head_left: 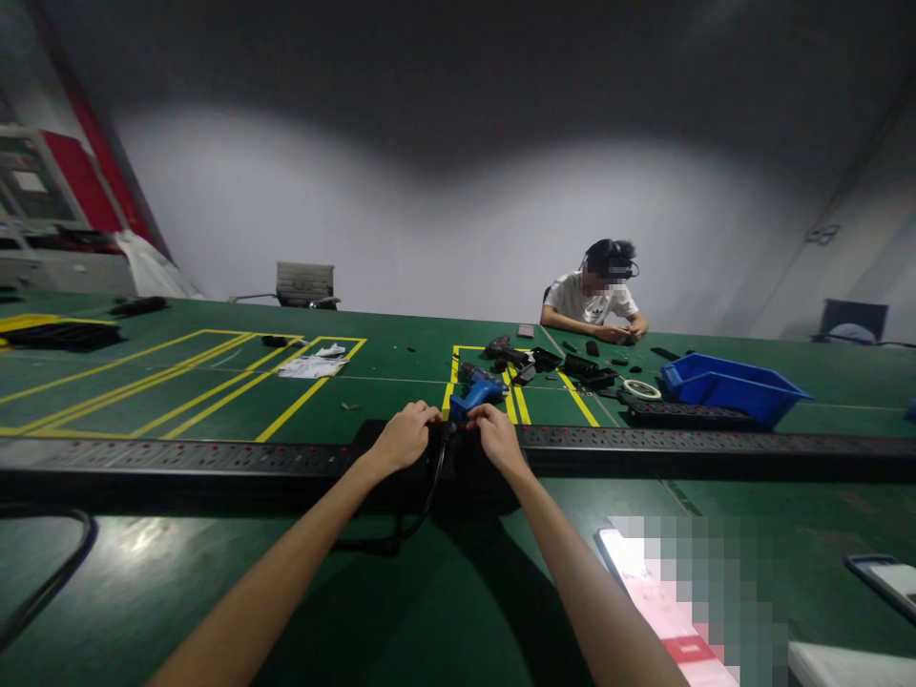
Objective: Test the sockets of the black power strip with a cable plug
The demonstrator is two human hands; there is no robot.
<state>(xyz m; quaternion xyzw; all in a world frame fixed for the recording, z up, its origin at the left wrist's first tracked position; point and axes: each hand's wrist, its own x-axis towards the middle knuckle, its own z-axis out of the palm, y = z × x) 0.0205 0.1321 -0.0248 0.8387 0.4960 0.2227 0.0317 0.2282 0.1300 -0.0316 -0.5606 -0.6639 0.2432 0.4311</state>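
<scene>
No text, number or brand name can be read here. The only sign is a dark three-part logo on the white shirt (591, 303) of the person sitting at the far side of the table, and it is too small to tell. The paper (673, 611) at the near right is blurred, so nothing is legible.

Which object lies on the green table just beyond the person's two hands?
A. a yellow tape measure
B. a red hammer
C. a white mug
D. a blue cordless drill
D: a blue cordless drill lies just past the left hand and right hand, which rest on the long black power strip.
</scene>
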